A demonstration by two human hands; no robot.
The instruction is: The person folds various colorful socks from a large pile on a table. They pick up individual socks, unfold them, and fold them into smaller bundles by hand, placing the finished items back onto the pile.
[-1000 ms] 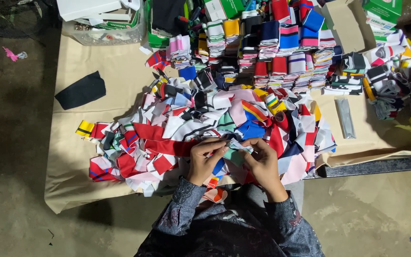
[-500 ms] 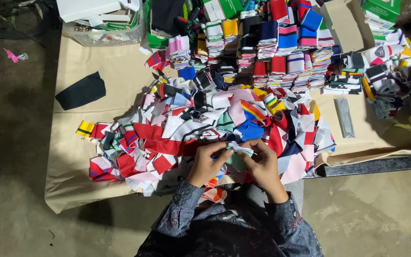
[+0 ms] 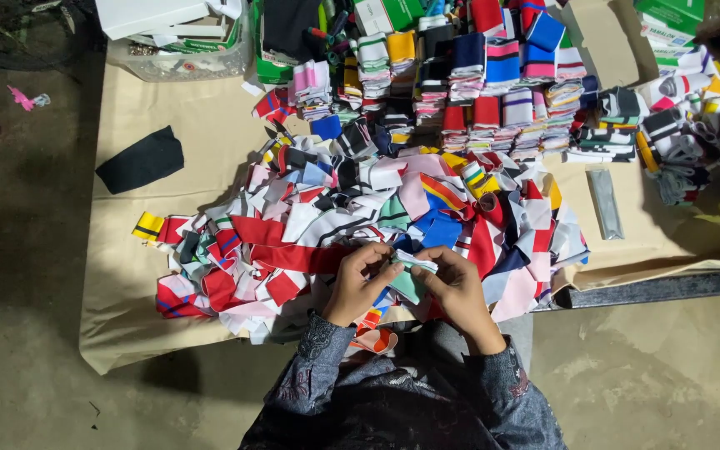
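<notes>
Both of my hands, left hand (image 3: pixel 358 285) and right hand (image 3: pixel 460 287), pinch closed on one pale green fabric strip (image 3: pixel 411 275) above the heaped colourful scraps (image 3: pixel 310 225).

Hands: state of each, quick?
Left hand: closed, pinching the pale green fabric piece.
Right hand: closed on the same piece.

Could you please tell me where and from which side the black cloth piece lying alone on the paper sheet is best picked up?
Probably by its narrower left end: the black cloth piece lies flat and apart from the heap of striped pieces, on the paper sheet. Pinch that edge from above.
</notes>
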